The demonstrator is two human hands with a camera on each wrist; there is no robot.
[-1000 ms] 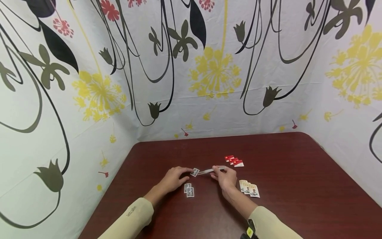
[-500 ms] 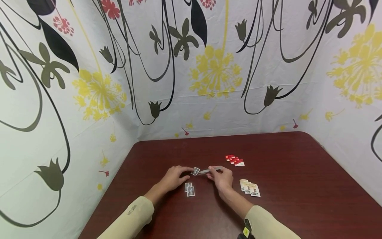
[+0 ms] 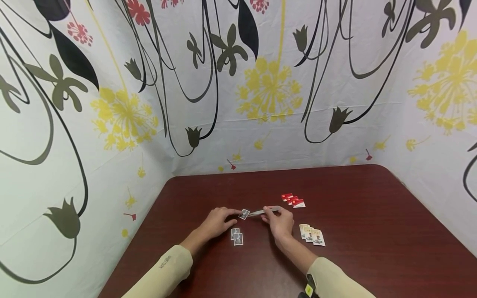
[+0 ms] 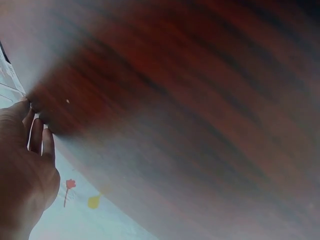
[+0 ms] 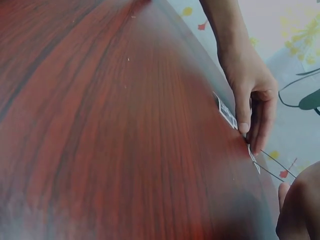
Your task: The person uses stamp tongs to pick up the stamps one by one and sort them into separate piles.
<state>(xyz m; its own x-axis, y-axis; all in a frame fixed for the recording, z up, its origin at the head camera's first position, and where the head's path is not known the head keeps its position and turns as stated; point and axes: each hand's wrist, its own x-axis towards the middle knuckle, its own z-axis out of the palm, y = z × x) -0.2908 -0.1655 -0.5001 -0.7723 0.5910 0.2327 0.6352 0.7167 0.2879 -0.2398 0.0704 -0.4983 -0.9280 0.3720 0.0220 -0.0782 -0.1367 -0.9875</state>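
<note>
My right hand [image 3: 280,223] pinches a pair of metal tweezers [image 3: 258,212] whose tips point left. Their tips meet or lie very near the right edge of a small grey, white-bordered stamp [image 3: 244,214], which sits tilted; a firm grip on it cannot be made out. From the other side, my left hand [image 3: 216,222] rests on the table, its extended index finger at the stamp's left edge. Just nearer to me lie two overlapping grey stamps [image 3: 237,239]. The right wrist view shows the two tweezer arms [image 5: 270,171] spread apart, reaching toward the stamp [image 5: 253,157] beside the left fingers.
On the dark red wooden table [image 3: 208,190], several overlapping red-and-white stamps [image 3: 298,203] lie beyond my right hand. A fanned group of cream stamps [image 3: 317,237] lies to its right. Flower-printed cloth [image 3: 167,103] hangs around the table's far and side edges.
My right hand and the tweezers shifted slightly left, then a little back right. The left hand and the stamp have stayed nearly still.
</note>
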